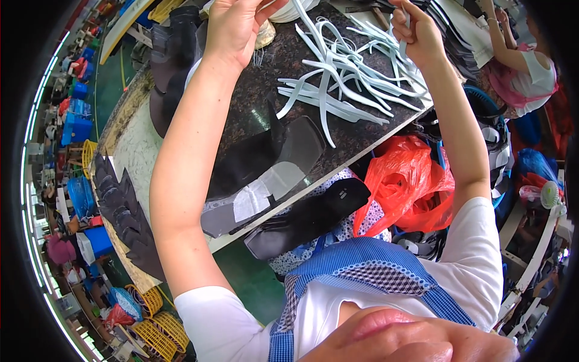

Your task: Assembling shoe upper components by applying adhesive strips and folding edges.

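My left hand (234,33) is raised at the far edge of the picture above the dark speckled tabletop (247,130). Its fingertips are cut off by the frame, so what they hold cannot be seen. Also raised, farther right, my right hand (422,37) has its fingers curled round a narrow pale strip (403,47). Between and below the hands lies a tangled heap of pale blue-white strips (347,78). Nearer to me on the table rest dark flat shaped pieces (295,145), one with a whitish patch (252,200) on it.
Black curved pieces (169,78) and an overlapping row of dark pieces (120,199) lie at the left. A red plastic bag (404,181) and a long black piece (313,217) are by the near edge. Another person (528,75) works at the far right.
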Available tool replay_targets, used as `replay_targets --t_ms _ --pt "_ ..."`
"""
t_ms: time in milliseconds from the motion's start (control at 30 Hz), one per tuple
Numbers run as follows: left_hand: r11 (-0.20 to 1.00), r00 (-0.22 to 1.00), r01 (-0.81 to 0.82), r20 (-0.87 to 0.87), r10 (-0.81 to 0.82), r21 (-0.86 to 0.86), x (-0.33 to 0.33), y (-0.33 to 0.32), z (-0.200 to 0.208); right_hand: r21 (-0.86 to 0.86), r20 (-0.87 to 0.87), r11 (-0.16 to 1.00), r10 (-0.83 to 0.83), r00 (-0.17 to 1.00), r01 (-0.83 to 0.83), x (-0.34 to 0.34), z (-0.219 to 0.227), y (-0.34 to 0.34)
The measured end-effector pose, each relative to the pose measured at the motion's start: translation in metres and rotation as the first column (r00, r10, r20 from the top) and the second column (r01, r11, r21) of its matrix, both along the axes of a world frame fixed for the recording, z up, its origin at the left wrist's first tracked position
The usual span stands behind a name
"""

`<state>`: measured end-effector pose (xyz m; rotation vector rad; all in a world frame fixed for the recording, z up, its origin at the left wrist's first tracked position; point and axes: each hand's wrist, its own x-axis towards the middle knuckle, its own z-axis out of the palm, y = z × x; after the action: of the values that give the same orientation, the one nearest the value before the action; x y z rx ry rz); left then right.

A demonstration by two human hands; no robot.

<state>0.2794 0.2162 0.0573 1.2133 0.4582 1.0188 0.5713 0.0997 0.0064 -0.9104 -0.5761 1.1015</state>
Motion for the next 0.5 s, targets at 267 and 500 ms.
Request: replay_targets --t_ms 267,500 --pt "0.859 0.892 0.034 -0.404 0.205 0.511 -0.030 -0.062 0.046 0.161 0.404 0.959 0.153 0.902 -0.235 -0.071 0.079 -0.068" --pt "-0.045 0.692 0.561 -0.438 0.574 0.827 -0.212 -0.246 -0.038 0.012 0.472 0.794 0.531 0.704 -0.608 -0.048 0.064 -0.149"
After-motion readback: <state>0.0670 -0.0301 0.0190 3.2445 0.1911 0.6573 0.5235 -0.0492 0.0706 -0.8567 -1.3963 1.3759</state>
